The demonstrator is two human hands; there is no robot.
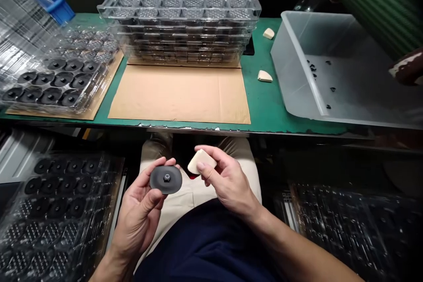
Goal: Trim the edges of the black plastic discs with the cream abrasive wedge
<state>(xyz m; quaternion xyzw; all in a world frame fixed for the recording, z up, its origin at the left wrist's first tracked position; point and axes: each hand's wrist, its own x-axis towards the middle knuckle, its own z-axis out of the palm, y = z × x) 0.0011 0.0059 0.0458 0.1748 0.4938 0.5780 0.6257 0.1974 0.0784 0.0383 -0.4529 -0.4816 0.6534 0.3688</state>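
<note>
I have the green table (262,105) spanning the view, its front edge chipped. On its right I see a translucent bin (294,75), and at the back middle a stack of clear trays (180,37), their pockets showing a dotted texture. Below table level on my left is a lower tray (39,234) with black oval parts in its far rows and bare pockets nearer me; what fills the dim trays (350,233) at lower right I cannot tell. On the table's left, another tray (95,48) carries black ovals in its near rows. A cardboard sheet (180,92) runs under the stack and out toward the edge. Over the lap, in front of the table, the left hand (142,209) is half curled, its thumb and fingers gripping the edge of a black oval piece (167,179), knob side up. Just beside it, the right hand (228,185) pinches a cream block (199,158) between thumb and fingers; the block and the oval stand apart. Two cream wedges (265,76) lie on the green surface between stack and bin. Smallest of all, I make out several dark bits (332,89) scattered on the bin's floor.
</note>
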